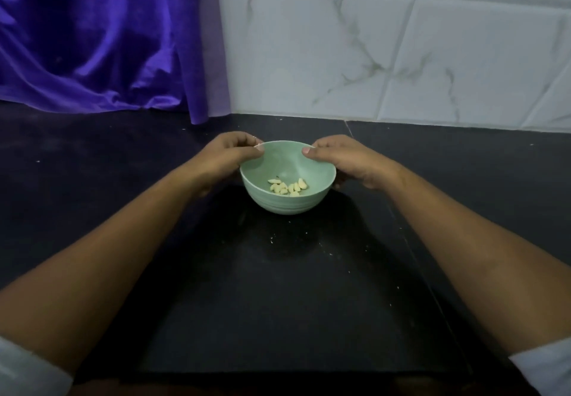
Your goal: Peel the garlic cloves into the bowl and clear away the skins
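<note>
On the black counter (pixel 278 303) stands a pale green bowl (pixel 287 204), faintly ribbed outside. The left hand (pixel 228 154) and right hand (pixel 343 161) grip its rim, thumbs inside and fingers curled outside. Peeled yellowish garlic cloves (pixel 287 187) lie clustered at its bottom. Tiny white flecks (pixel 272 239) dot the counter nearby.

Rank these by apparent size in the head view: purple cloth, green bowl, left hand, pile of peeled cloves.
Largest to smallest:
1. purple cloth
2. green bowl
3. left hand, partly hidden by the bowl it grips
4. pile of peeled cloves
</note>
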